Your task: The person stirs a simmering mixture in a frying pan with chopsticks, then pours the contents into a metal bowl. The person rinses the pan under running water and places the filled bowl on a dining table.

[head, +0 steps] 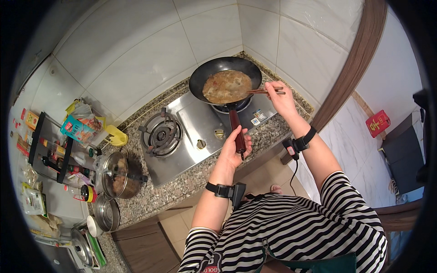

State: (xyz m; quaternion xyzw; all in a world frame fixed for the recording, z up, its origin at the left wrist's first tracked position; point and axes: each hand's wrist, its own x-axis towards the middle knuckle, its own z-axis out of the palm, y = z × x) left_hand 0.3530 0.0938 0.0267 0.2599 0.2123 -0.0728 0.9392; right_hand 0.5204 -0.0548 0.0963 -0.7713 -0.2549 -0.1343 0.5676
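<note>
A black wok (198, 80) rests on the right burner of a steel gas hob (186, 117), with brown, bubbly liquid food (227, 87) inside. Its dark red handle (235, 124) points towards me, and my left hand (235, 145) is around the handle's lower end. My right hand (281, 98), at the wok's right, holds a pair of brown chopsticks (261, 91). Their far tips reach the food's right edge.
The left burner (161, 134) has no pot on it. Left of it, on the granite counter (164, 194), stand a lidded glass-topped pot (116, 175), a round metal pan (106, 213), a white bowl (94, 226) and a rack (37, 143) with several bottles. Tiled walls stand behind the hob.
</note>
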